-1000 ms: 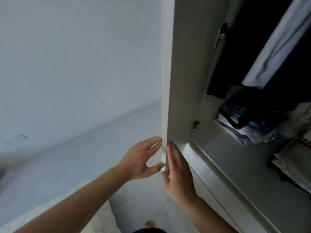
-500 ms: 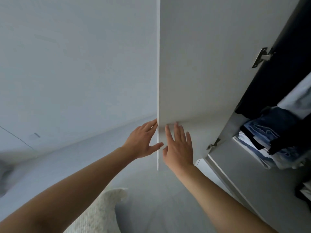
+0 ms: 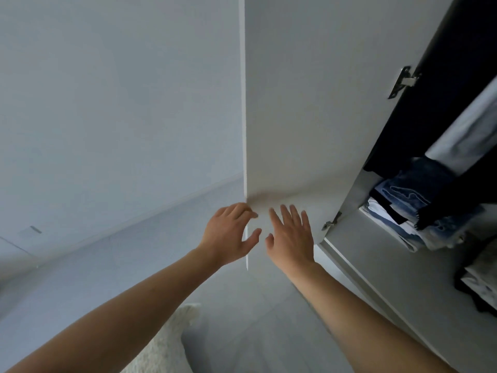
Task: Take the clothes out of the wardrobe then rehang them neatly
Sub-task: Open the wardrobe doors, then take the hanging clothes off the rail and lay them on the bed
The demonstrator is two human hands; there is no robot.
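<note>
The person is standing at the open wardrobe, both bare arms reaching out towards the white wardrobe door (image 3: 309, 117), which is standing swung out with its thin edge facing us. The left hand (image 3: 228, 235) is sitting at that edge near the door's lower corner, fingers curling over the edge and thumb spread below; whether its grip is actually closing on the panel or only resting against it, I cannot tell. The right hand (image 3: 291, 235) is lying just to the right of it with its fingers straight and spread, its grip open, flat against or just off the inner face of the door.

The clothes are all sitting inside the wardrobe on the right. Dark hanging garments (image 3: 443, 103) are filling the upper part, with a pale light-blue garment (image 3: 468, 135) hanging in front of them. Below those, a stack of folded clothes (image 3: 403, 211), mostly denim blue and white, is resting on the wardrobe shelf (image 3: 390, 265), and more folded pieces (image 3: 481, 281) are lying further right at the frame's edge. Two metal hinges (image 3: 403, 82) are showing on the door's far side. Down near the person, a cream textured cushion (image 3: 166, 345) is lying beside the left forearm, over the pale floor (image 3: 80, 265).
</note>
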